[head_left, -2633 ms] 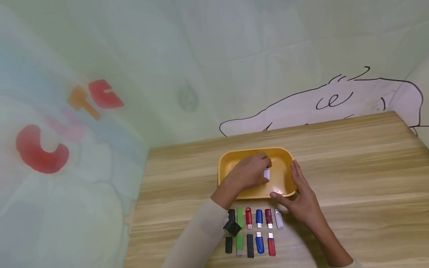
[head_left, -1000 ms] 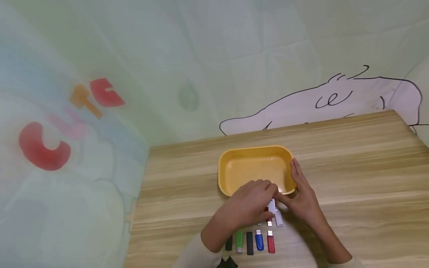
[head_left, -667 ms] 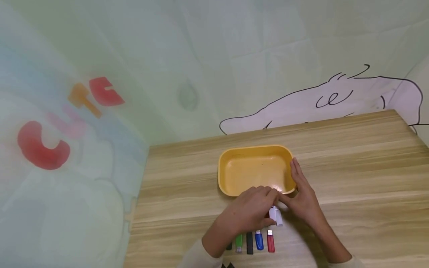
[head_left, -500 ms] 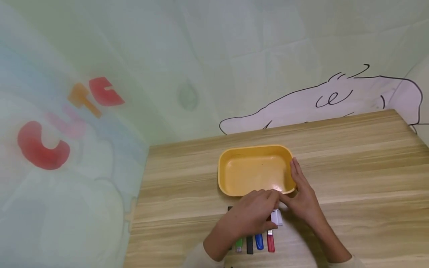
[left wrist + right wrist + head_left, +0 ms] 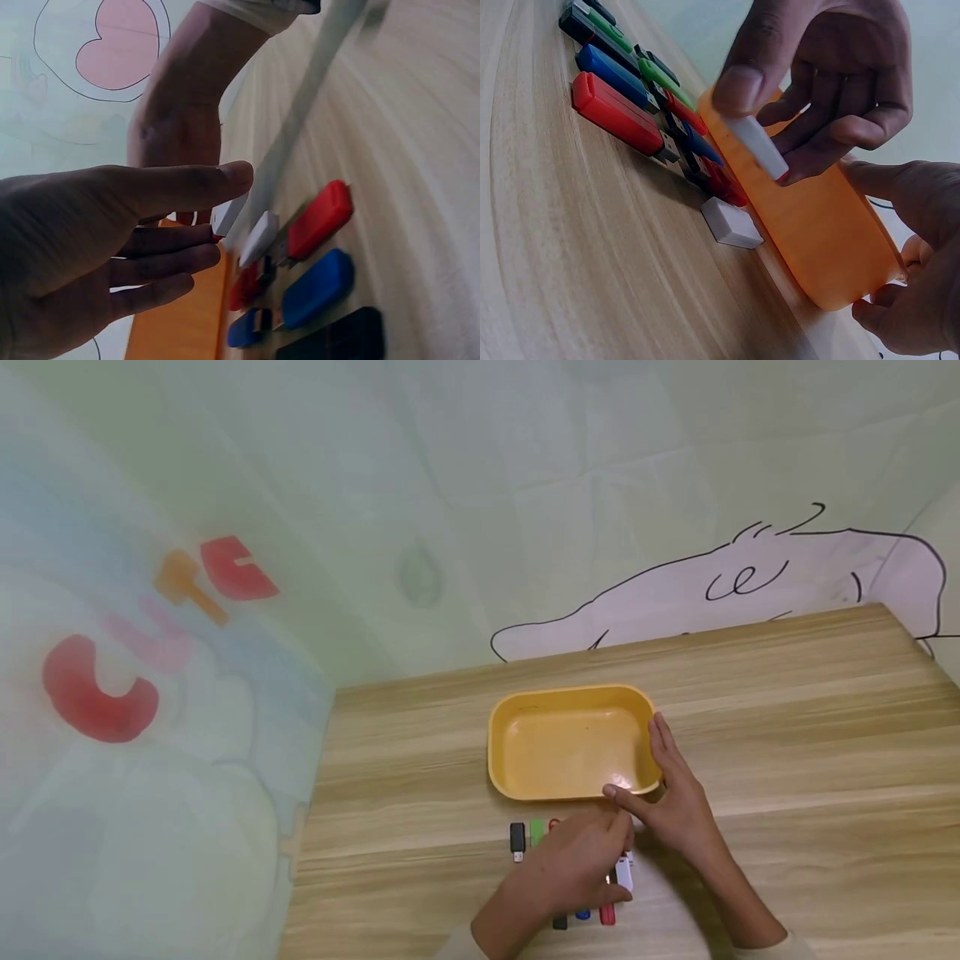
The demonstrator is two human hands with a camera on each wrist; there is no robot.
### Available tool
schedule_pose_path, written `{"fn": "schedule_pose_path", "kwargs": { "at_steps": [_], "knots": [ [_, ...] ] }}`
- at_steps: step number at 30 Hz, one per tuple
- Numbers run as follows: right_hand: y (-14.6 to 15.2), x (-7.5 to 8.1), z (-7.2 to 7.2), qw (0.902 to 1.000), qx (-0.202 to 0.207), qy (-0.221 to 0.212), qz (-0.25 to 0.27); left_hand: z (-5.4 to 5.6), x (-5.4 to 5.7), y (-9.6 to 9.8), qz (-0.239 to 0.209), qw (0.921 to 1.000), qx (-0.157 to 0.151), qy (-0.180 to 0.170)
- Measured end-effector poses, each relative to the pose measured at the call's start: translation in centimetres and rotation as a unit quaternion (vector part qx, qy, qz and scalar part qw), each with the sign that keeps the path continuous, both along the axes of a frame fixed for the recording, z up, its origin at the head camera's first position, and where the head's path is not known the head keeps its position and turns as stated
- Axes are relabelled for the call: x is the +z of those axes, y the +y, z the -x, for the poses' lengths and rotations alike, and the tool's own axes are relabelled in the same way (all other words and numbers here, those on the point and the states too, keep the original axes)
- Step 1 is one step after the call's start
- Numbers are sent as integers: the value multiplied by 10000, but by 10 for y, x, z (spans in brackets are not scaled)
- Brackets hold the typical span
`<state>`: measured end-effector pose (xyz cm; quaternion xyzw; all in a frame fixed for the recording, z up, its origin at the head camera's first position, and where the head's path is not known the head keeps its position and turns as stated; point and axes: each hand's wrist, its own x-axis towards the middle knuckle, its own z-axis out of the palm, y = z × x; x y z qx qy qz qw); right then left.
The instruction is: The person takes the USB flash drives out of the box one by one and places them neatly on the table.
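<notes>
In the head view my left hand [image 5: 573, 860] pinches a white USB stick [image 5: 624, 874] over the right end of the front row of USB sticks. In the right wrist view the white stick hangs between thumb and fingertips, above the table. A pale grey stick [image 5: 733, 223] lies close by on the wood, at the end of the back row. My right hand [image 5: 678, 806] rests against the right front corner of the yellow tray [image 5: 495, 747], fingers straight along its side and thumb on its front rim. The left hand hides much of both rows.
Around the left hand lie a black stick [image 5: 517, 837], a green stick [image 5: 537, 832] and a red stick [image 5: 607, 914]. A blue stick [image 5: 613, 75] lies beside the red one in the right wrist view. A wall with drawings stands behind the table.
My left hand has brought the white stick out of the tray, past its front rim, and toward me beyond the pale grey stick. The right hand stays at the tray's corner.
</notes>
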<state>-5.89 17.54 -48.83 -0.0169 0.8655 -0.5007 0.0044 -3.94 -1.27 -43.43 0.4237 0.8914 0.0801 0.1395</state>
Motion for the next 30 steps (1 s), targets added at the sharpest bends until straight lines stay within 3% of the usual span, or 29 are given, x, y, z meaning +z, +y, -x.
{"fn": "schedule_pose_path", "kwargs": {
  "at_steps": [13,30],
  "knots": [
    [-1,0,-2,10000,-43,63,-53,-17,-13,7,238,9997,74,-23],
    [-2,0,-1,10000,-46,-42,-34,-25,-23,14,490,9978,-200,396]
  ]
}}
